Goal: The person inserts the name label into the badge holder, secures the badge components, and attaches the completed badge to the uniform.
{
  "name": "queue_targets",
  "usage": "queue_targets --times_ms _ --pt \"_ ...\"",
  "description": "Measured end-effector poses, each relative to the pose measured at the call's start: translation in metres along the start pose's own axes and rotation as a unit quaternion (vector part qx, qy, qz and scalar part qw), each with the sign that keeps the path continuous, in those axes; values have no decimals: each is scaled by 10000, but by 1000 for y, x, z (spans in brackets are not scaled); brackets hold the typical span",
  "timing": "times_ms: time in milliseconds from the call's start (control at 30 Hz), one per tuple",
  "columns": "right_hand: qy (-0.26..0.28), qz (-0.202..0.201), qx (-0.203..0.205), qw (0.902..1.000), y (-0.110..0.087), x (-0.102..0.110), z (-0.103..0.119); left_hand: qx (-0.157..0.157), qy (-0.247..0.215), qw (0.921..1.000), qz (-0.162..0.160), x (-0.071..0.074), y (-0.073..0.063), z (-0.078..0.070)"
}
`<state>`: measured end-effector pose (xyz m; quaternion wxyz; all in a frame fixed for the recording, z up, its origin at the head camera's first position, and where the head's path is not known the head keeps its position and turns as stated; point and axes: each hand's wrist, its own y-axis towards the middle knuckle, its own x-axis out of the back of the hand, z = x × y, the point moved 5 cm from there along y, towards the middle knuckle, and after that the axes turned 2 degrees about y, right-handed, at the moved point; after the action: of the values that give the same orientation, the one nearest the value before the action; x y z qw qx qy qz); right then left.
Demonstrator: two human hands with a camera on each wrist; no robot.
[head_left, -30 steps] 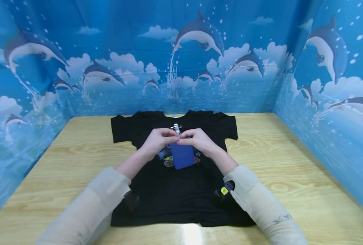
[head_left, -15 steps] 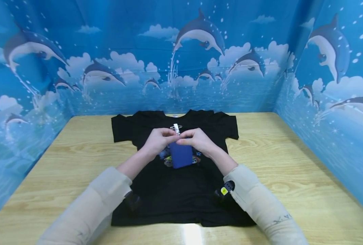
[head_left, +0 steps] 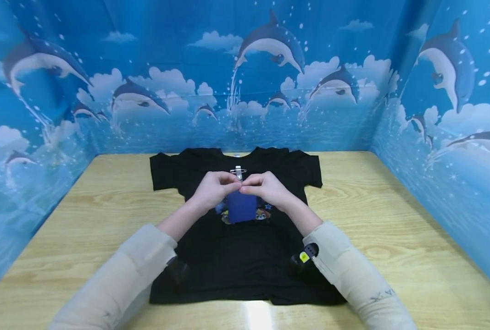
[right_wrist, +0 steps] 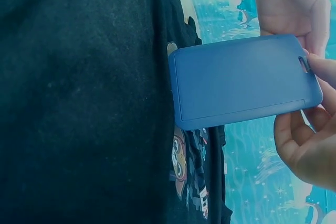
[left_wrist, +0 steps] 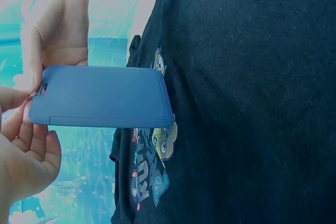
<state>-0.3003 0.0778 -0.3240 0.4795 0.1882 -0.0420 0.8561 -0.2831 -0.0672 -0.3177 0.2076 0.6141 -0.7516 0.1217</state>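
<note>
A blue plastic badge holder (head_left: 242,208) hangs over the black T-shirt, its slotted end at the hands. Above it a metal badge clip (head_left: 238,173) with a safety-pin bar stands up between the fingertips. My left hand (head_left: 215,189) and right hand (head_left: 267,189) meet there, thumbs and index fingers pinching the clip's lower part near the slot. In the left wrist view, a bit of metal passes at the slot of the badge holder (left_wrist: 102,97); the fingers hide most of it. The badge holder (right_wrist: 244,82) shows a flat, plain face in the right wrist view.
The black T-shirt (head_left: 236,261) lies spread on the wood-grain table (head_left: 117,201), with a cartoon print (head_left: 263,213) on its chest. A blue dolphin-patterned curtain (head_left: 179,123) surrounds the table's back and sides.
The badge holder's lower end has swung a little to the left and up, and the clip now stands straighter. Both hands stay nearly in place, still pinching.
</note>
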Motion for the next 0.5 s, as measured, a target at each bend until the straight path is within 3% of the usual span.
queue_targets --times_ms 200,500 --pt "-51 -30 132 9999 -1 0 2 -49 78 10000 9 0 -1 -1" --pt "326 -619 -302 9971 0 0 2 119 -242 9996 -86 3 1 -2"
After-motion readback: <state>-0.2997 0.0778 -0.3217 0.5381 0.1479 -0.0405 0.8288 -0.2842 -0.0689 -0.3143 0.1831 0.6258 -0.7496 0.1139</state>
